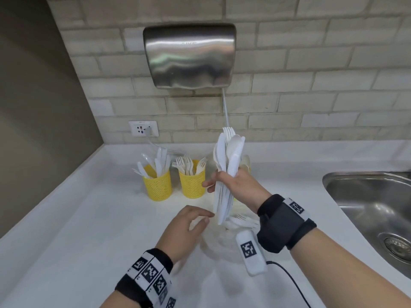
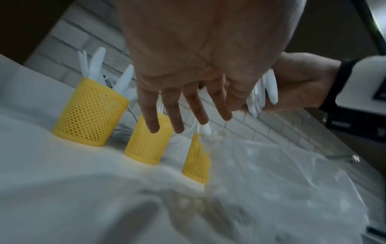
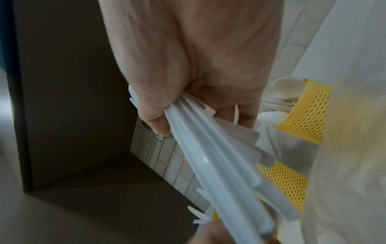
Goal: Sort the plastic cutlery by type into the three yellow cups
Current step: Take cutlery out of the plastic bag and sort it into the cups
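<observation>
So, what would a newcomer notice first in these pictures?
First, the mixed bundle of white plastic cutlery that the right hand grips upright above the white counter. Then the yellow mesh cups near the brick wall, and the steel hand dryer above them. The left hand is open, below the bundle.

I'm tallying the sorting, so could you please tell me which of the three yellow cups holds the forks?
The middle yellow cup holds the forks, tines up. The left cup holds knives, and the right cup, mostly hidden behind the right hand, holds spoons.

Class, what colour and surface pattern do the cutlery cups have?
Yellow cups, with a fine honeycomb mesh of holes; clearest in the left wrist view.
</observation>
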Motion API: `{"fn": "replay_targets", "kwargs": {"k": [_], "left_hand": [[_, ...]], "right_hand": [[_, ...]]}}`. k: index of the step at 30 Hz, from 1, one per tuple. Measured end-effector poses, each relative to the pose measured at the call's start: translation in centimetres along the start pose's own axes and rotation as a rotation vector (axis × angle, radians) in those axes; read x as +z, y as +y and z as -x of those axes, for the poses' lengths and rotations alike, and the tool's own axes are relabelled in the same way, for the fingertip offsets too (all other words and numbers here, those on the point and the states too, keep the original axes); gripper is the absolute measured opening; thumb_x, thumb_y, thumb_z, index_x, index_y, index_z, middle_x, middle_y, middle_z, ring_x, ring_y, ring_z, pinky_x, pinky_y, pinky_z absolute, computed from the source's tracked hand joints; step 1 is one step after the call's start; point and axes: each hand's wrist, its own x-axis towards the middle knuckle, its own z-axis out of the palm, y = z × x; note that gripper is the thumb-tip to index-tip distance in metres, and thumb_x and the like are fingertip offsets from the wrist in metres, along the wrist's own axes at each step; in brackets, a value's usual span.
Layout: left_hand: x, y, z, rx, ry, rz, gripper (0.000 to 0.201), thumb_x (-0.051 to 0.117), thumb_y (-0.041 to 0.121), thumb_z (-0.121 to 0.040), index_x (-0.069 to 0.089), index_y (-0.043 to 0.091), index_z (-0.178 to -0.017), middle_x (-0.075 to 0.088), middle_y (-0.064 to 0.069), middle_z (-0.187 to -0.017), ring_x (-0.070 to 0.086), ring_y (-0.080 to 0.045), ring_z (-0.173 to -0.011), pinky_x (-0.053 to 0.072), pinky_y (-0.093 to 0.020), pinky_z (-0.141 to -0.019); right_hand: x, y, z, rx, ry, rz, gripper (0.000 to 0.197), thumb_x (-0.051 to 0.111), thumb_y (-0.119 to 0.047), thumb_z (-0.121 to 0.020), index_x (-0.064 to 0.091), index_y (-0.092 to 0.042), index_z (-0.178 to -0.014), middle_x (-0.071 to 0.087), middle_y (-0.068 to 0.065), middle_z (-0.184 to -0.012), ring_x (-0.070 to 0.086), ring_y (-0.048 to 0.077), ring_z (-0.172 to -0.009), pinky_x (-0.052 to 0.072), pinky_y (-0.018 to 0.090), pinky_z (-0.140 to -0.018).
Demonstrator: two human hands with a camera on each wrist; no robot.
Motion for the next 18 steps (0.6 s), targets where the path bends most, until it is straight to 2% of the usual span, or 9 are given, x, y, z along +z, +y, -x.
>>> {"fn": "replay_targets", "kwargs": {"k": [2,4,6,8,10,12,15,16,18], "left_hand": [[-1.6,0.8,0.0,-0.021,0.063,0.093,0.026,0.064,0.034,-0.087,0.06,0.043,-0.111,0.059,0.019,-0.117,0.051,0.009,-0.112,0.039,-0.02,-0.099],[-3.1,1.9,0.0,-0.044,0.009,0.227,0.048,0.068,0.046,-0.073,0.057,0.036,-0.119,0.064,0.016,-0.116,0.056,0.005,-0.111,0.045,-0.025,-0.098],[-4.1,3.2,-0.3,-0.068,-0.063,0.259,0.06,0.071,0.052,-0.066,0.056,0.034,-0.12,0.068,0.014,-0.112,0.061,0.002,-0.106,0.05,-0.024,-0.092],[-4.8,4.1,-0.6,-0.092,-0.058,0.233,0.05,0.076,0.04,-0.072,0.056,0.032,-0.117,0.071,0.012,-0.105,0.065,0.0,-0.098,0.053,-0.021,-0.086],[-5.4,4.6,-0.9,-0.112,-0.019,0.294,0.038,0.073,0.014,-0.08,0.057,0.024,-0.112,0.073,0.003,-0.09,0.068,-0.009,-0.081,0.055,-0.023,-0.078],[-5.8,4.6,-0.8,-0.121,0.005,0.418,0.033,0.062,-0.006,-0.082,0.058,0.014,-0.108,0.065,-0.006,-0.073,0.061,-0.016,-0.065,0.052,-0.021,-0.06],[-6.5,4.2,-0.3,-0.142,0.044,0.44,0.026,0.053,-0.01,-0.086,0.06,0.011,-0.102,0.057,-0.005,-0.063,0.057,-0.021,-0.057,0.043,-0.014,-0.043],[-6.7,3.9,-0.1,-0.146,0.064,0.453,0.025,0.052,-0.008,-0.087,0.06,0.012,-0.101,0.055,-0.005,-0.063,0.057,-0.022,-0.058,0.044,-0.015,-0.043],[-7.4,3.3,0.0,-0.163,0.104,0.498,0.023,0.056,0.0,-0.083,0.062,0.013,-0.101,0.055,-0.003,-0.064,0.055,-0.019,-0.056,0.054,-0.025,-0.054]], "right_hand": [[0.8,0.0,-0.6,0.016,0.004,0.076,0.036,0.058,-0.031,-0.09,0.066,0.002,-0.098,0.068,0.015,-0.093,0.061,0.021,-0.082,0.046,0.026,-0.071],[1.9,-0.1,-0.9,0.039,-0.036,0.091,0.039,0.058,-0.033,-0.091,0.062,0.003,-0.102,0.06,0.009,-0.087,0.056,0.016,-0.08,0.043,0.026,-0.071],[3.3,-0.4,-0.9,0.051,-0.126,0.051,0.035,0.057,-0.033,-0.092,0.065,0.001,-0.1,0.064,0.005,-0.085,0.06,0.015,-0.08,0.045,0.026,-0.074],[4.9,-0.9,-0.8,0.062,-0.203,0.005,0.032,0.055,-0.032,-0.093,0.066,-0.002,-0.095,0.066,0.006,-0.083,0.062,0.016,-0.073,0.048,0.025,-0.068],[6.3,-1.2,-0.8,0.061,-0.239,-0.031,0.026,0.055,-0.033,-0.093,0.063,-0.008,-0.09,0.062,0.009,-0.077,0.057,0.017,-0.057,0.043,0.029,-0.056],[7.4,-1.5,-1.2,0.066,-0.297,-0.071,0.016,0.054,-0.031,-0.095,0.061,-0.016,-0.097,0.059,0.007,-0.079,0.053,0.015,-0.052,0.039,0.027,-0.05],[8.8,-1.8,-2.0,0.08,-0.364,-0.038,0.023,0.054,-0.029,-0.095,0.055,-0.018,-0.115,0.061,0.007,-0.091,0.056,0.015,-0.05,0.044,0.024,-0.046],[9.1,-1.8,-2.3,0.082,-0.366,-0.008,0.03,0.056,-0.033,-0.093,0.054,-0.017,-0.118,0.063,0.011,-0.092,0.056,0.02,-0.051,0.046,0.026,-0.049],[9.9,-1.7,-2.9,0.072,-0.342,0.006,0.044,0.062,-0.042,-0.087,0.051,-0.016,-0.12,0.067,0.014,-0.096,0.058,0.028,-0.057,0.049,0.031,-0.055]]}}
